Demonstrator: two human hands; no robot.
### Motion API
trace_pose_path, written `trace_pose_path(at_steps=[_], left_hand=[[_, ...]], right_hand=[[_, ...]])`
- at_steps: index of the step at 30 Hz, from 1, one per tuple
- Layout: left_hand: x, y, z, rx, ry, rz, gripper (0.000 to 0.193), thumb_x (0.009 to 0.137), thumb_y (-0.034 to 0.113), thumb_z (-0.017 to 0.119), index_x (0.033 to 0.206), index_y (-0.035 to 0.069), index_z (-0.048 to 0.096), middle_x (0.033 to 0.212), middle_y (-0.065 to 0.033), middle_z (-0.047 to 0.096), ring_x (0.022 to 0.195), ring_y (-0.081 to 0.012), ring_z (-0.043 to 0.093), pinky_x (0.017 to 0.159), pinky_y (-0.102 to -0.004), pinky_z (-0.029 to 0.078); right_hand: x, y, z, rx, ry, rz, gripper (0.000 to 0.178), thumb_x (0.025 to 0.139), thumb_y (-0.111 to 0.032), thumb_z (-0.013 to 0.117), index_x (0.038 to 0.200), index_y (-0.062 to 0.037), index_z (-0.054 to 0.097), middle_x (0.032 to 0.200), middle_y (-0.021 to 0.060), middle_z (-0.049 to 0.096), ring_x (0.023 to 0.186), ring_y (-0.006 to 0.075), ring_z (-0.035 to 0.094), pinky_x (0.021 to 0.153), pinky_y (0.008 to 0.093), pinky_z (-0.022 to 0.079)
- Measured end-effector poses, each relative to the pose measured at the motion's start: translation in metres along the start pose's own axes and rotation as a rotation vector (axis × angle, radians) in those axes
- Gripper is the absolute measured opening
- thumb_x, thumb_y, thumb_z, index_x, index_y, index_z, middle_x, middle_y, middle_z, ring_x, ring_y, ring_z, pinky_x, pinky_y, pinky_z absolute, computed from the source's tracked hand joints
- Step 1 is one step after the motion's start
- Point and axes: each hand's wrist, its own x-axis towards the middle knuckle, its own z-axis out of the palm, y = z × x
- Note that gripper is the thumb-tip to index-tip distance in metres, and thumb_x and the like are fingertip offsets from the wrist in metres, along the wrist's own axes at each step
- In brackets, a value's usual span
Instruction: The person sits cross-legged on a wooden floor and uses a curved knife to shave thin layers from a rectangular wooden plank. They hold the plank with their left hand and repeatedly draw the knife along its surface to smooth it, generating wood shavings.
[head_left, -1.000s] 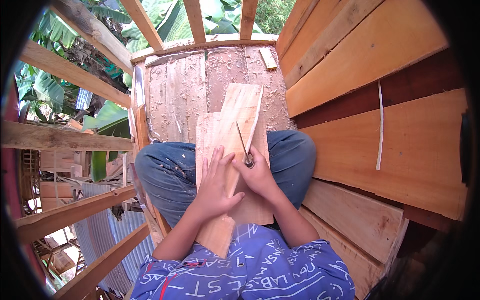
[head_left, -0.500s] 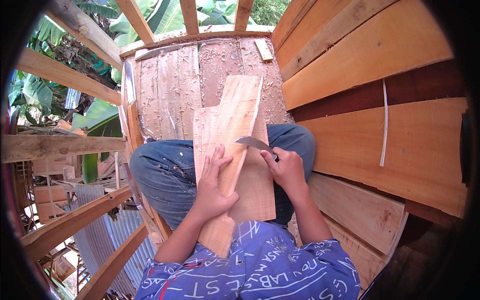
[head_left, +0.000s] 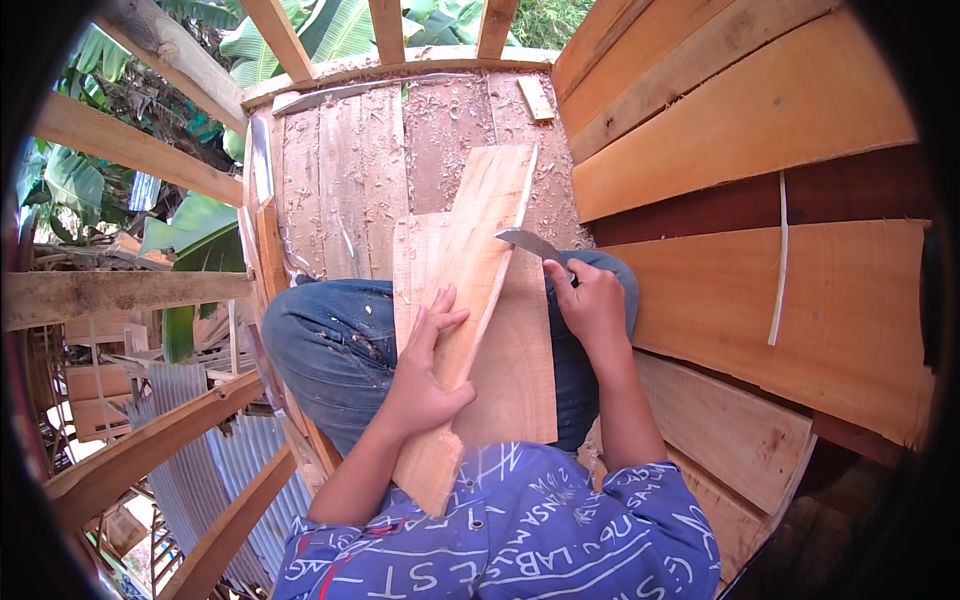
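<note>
A long pale plank (head_left: 485, 220) slants across my lap, its near end against my shirt. My left hand (head_left: 428, 370) lies on its lower half with the fingers spread and the thumb toward the right edge, pressing and steadying it. In my right hand (head_left: 590, 300) is a knife (head_left: 530, 242) with a curved blade; the fingers wrap its handle, which is mostly hidden. The blade's tip reaches the plank's right edge, above my left hand. Beneath the plank a wider board (head_left: 520, 370) rests across my legs.
Wood shavings litter the plank floor (head_left: 350, 180) ahead. A small wood offcut (head_left: 535, 98) lies at the far right of it. Wide boards (head_left: 750, 280) form a wall on my right, with a thin strip (head_left: 780, 260) against it. Railing beams (head_left: 130, 288) stand on my left.
My right hand and the knife have moved farther away along the plank's right edge. My left hand keeps its place on the plank. The view has shifted slightly.
</note>
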Motion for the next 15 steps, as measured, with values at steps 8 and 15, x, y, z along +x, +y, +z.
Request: trace_pose_path(at_steps=[8,15], left_hand=[[-0.003,0.006,-0.002,-0.240,0.028,-0.054,0.071,0.062,0.003,0.065,0.130,0.005,0.047,0.155,-0.0217,0.034,0.149,-0.0346,0.022,0.123,-0.0473,0.008],[0.000,0.009,-0.002,-0.184,-0.023,-0.036,0.072,0.061,0.001,0.065,0.131,0.005,0.047,0.156,-0.0208,0.033,0.150,-0.0342,0.020,0.122,-0.0452,0.011]], right_hand=[[0.010,0.001,0.009,0.114,-0.040,-0.013,0.046,0.095,-0.045,0.059,0.074,-0.0038,0.063,0.063,0.0187,0.062,0.061,0.0385,0.063,0.057,0.0462,0.050],[-0.008,-0.014,0.003,0.149,-0.044,-0.199,0.047,0.096,-0.044,0.057,0.075,-0.0024,0.062,0.063,0.0207,0.061,0.063,0.0416,0.063,0.057,0.0477,0.049]])
